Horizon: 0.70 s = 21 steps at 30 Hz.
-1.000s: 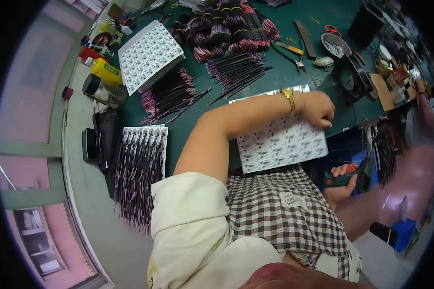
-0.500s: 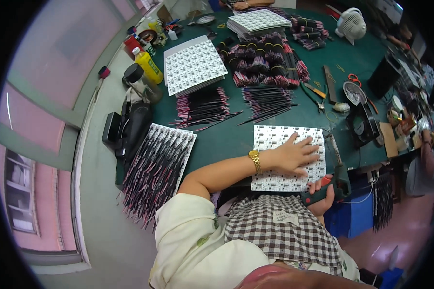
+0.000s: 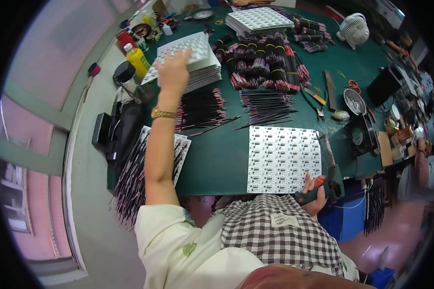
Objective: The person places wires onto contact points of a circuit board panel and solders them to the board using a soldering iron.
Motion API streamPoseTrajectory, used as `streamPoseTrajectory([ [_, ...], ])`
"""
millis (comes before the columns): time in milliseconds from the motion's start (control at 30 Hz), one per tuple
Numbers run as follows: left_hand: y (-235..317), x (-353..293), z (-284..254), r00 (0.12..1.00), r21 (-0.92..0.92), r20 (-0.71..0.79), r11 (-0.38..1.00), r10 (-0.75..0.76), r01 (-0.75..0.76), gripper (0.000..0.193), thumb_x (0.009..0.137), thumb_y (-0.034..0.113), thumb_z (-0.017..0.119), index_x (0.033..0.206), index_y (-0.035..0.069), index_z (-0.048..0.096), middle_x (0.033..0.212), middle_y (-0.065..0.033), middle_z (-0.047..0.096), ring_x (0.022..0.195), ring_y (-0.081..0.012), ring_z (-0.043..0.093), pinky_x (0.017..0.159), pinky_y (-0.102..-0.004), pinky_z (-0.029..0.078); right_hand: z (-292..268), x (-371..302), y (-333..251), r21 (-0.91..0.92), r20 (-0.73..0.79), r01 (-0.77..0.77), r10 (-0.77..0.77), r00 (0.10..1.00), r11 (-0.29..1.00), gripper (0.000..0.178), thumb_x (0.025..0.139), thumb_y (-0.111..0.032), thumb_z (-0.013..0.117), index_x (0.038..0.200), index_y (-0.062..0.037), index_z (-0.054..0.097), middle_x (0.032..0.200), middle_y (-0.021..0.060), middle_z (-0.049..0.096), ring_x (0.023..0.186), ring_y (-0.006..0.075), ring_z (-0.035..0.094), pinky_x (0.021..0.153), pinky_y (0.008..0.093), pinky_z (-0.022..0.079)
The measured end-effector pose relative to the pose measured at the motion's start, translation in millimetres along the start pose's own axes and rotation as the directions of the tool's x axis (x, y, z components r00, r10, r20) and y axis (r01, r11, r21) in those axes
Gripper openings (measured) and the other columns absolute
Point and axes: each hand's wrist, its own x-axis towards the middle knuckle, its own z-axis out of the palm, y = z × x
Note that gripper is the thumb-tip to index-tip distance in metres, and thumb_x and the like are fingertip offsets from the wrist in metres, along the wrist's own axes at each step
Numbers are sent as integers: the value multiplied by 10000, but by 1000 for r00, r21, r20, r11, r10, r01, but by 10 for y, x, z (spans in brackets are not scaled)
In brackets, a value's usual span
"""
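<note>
My left hand (image 3: 173,72), with a gold watch on its wrist, reaches out to the stack of white circuit board panels (image 3: 205,77) at the far left. Its fingers grip the top circuit board panel (image 3: 197,50), which sits tilted and askew over the stack. In my right hand (image 3: 316,200) is a green soldering gun (image 3: 333,185) with a red trigger, its tip pointing away from me. Beside the gun another white panel (image 3: 282,156) lies flat at the table's front edge; my right fingertips are at its near right corner.
Two spreads of black-and-pink wires (image 3: 200,110) lie beyond the panel. At left is a panel covered with wires (image 3: 140,178). Bundled wires (image 3: 275,62) and a second panel stack (image 3: 258,21) stand farther back. Pliers (image 3: 316,103), a small black fan (image 3: 359,132) and bottles (image 3: 137,60) surround the work.
My left hand has left the near panel, where it lay spread, and moved far left to the stack, shifting its top panel. The right hand keeps the soldering gun in nearly the same place.
</note>
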Motion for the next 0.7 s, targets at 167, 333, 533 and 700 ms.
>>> streamPoseTrajectory([
  [167,55,270,3,962,9,-274,1000,14,-13,449,816,64,489,1225,231,572,1202,-101,593,1160,-362,517,962,-605,319,111,-1,-105,28,-85,-50,52,995,998,335,948,-263,404,1198,-46,449,769,59,467,623,150,499,1009,431,359],
  [333,157,309,350,987,-89,158,995,-36,50,413,890,366,540,1254,170,548,1266,-172,517,1256,-407,390,974,-609,295,120,-39,-135,-24,-111,-60,57,992,998,327,952,-251,404,1198,-42,453,768,56,462,620,147,492,998,422,369],
  [533,410,186,421,967,-269,171,953,190,-140,527,881,456,550,1301,141,506,1346,-160,437,1319,-356,318,981,-635,266,97,-57,-185,-132,-132,-8,-9,991,991,321,951,-246,410,1193,-40,457,770,45,477,616,143,487,986,423,380],
  [700,1302,135,173,819,-534,242,777,520,-335,290,830,257,612,1086,123,627,966,-125,654,923,-310,618,762,-423,492,55,-9,-217,164,-235,-46,84,968,985,290,943,-241,428,1167,-60,464,751,32,448,607,138,452,1018,413,357],
])
